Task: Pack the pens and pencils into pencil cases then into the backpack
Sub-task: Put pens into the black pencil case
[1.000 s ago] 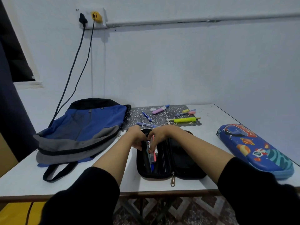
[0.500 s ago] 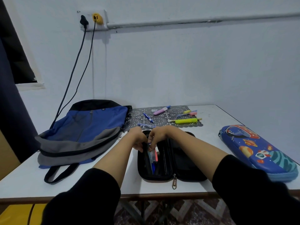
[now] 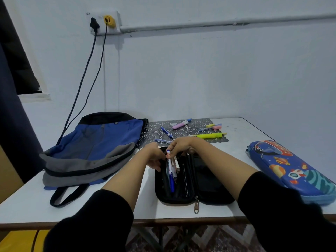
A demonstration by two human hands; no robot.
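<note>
Backpack point(image 3: 94, 142) lies centre left; black pencil case point(image 3: 209, 184) lies open at lower centre. Left hand point(image 3: 154, 157) seems to grip its rim with curled fingers; right hand point(image 3: 181, 146) pinches a pen point(image 3: 170, 170) half inside, which could snag on its neighbours and tip out.

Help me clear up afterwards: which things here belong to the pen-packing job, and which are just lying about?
Job: open black pencil case, white and blue pen in the right hand, loose pens, highlighters, blue space pencil case, backpack.
Lying about: patterned mat, wall socket, two cables.
</note>
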